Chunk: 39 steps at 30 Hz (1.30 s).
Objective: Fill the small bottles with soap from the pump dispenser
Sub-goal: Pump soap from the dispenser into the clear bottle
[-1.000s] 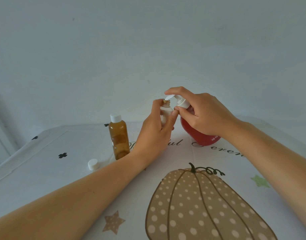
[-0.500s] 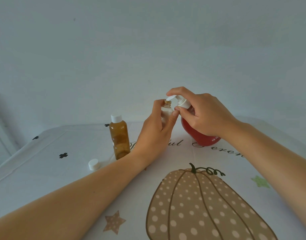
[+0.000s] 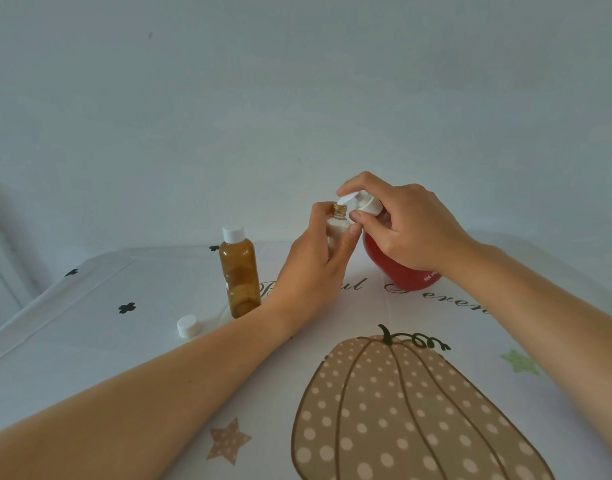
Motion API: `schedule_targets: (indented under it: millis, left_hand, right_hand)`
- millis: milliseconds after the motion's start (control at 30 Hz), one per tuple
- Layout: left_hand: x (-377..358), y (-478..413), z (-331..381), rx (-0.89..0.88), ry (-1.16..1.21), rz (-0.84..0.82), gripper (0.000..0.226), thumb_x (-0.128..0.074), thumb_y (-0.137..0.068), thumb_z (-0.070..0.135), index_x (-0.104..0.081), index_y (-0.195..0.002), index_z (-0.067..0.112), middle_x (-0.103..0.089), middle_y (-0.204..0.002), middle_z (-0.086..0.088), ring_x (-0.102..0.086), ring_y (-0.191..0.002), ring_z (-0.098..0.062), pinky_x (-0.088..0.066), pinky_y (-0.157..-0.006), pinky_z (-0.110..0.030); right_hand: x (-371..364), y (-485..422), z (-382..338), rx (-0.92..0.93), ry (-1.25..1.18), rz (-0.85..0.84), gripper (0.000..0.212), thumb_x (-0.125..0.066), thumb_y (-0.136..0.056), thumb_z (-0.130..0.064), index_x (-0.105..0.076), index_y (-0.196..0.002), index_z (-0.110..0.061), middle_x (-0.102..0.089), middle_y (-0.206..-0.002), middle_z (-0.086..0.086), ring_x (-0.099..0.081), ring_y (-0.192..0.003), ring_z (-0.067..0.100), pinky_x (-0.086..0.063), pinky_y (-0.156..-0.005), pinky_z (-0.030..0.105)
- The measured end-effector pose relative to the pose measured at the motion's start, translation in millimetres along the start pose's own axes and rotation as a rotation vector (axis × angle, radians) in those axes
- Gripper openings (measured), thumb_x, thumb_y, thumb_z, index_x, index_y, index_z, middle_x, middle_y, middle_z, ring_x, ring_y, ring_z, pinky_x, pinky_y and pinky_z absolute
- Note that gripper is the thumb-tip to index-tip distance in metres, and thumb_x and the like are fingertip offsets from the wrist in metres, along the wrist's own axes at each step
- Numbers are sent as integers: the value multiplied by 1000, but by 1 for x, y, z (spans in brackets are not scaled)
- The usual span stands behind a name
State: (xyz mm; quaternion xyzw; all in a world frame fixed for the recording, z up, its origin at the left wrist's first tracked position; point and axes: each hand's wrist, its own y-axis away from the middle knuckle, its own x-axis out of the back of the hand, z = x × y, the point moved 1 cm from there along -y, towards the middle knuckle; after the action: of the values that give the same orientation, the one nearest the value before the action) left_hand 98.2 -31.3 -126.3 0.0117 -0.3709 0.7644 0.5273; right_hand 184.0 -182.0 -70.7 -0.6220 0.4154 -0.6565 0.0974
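My left hand [image 3: 315,268] grips a small uncapped bottle [image 3: 337,223], holding its open neck right under the white nozzle of the pump dispenser [image 3: 399,271], a round red bottle standing on the table. My right hand [image 3: 408,230] is wrapped over the dispenser's white pump head, with the index finger on top of the nozzle and the thumb at the collar. Most of the small bottle's body is hidden by my left fingers. A second small amber bottle [image 3: 240,273] with a white cap stands upright to the left.
A loose white cap [image 3: 187,326] lies on the table left of the amber bottle. The tablecloth [image 3: 89,341] is white with a large dotted pumpkin print near me. A pale wall stands close behind the table's far edge.
Almost nothing has moved. Both hands keep the same hold, with the small bottle's neck staying under the nozzle.
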Motion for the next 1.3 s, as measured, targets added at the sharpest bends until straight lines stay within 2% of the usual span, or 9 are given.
schedule_targets:
  millis: [100,233,367,500,700,867,933,1100,1300]
  left_hand:
    - [0,-1,0,4,3,11,25,-46,-108,53,-35,-127,42,-68,-93,-7,-70,-79,-22,-60,-63,-40]
    - [4,-2,-2,16,34,52,27,-49,-108,51,-35,-129,38,-64,-85,6,-70,-77,-13,-57,-59,-27]
    - [3,-2,-3,29,53,47,26,-48,-109,49,-36,-129,37,-64,-85,6,-69,-75,-8,-56,-61,-26]
    - [3,-2,-2,21,44,47,26,-48,-109,49,-34,-128,40,-64,-88,4,-70,-77,-7,-57,-62,-26]
    - [1,-2,-3,35,43,12,27,-46,-107,54,-34,-127,40,-64,-91,5,-70,-77,-6,-56,-60,-23]
    - [-1,-1,-3,36,24,-31,27,-44,-108,54,-35,-129,39,-67,-94,-1,-69,-78,-7,-55,-59,-18]
    - [0,-1,-3,43,31,-21,27,-44,-108,54,-35,-128,39,-67,-93,-2,-70,-77,-7,-54,-59,-18]
    - [2,-2,-4,46,49,5,27,-45,-108,55,-36,-127,39,-67,-90,-2,-70,-73,-5,-53,-58,-22]
    - [1,-3,-4,41,42,7,26,-45,-109,52,-36,-128,37,-67,-89,-1,-69,-71,-4,-54,-58,-23]
  right_hand:
    - [0,-1,-2,-1,18,-25,31,-57,-104,-29,-54,-133,-41,-57,-59,-19,-56,-59,4,-40,-56,29]
    - [5,-6,-2,-3,2,-169,53,-54,-106,-26,-37,-150,-50,-50,-53,-4,-54,-53,17,-43,-53,30]
    - [12,-5,4,-30,-92,-272,65,-55,-106,-32,-23,-155,-62,-48,-55,-5,-48,-50,12,-43,-57,32]
    - [8,-2,3,-2,-56,-195,59,-54,-106,-29,-32,-154,-56,-50,-55,-1,-51,-52,15,-39,-55,26]
    - [10,0,4,-9,-25,-158,44,-55,-106,-33,-44,-144,-50,-54,-56,3,-51,-50,20,-45,-54,34]
    - [7,0,7,-19,-19,-129,31,-56,-106,-35,-50,-134,-47,-60,-61,3,-55,-53,19,-44,-53,30]
    - [7,0,7,-17,-11,-140,34,-55,-106,-36,-48,-137,-48,-57,-58,2,-54,-53,19,-40,-54,26]
    - [7,0,6,-11,0,-158,46,-54,-107,-37,-40,-148,-54,-57,-57,1,-54,-52,18,-44,-52,28]
    - [6,1,5,0,23,-124,44,-57,-104,-32,-45,-144,-46,-50,-51,-3,-52,-51,17,-38,-51,25]
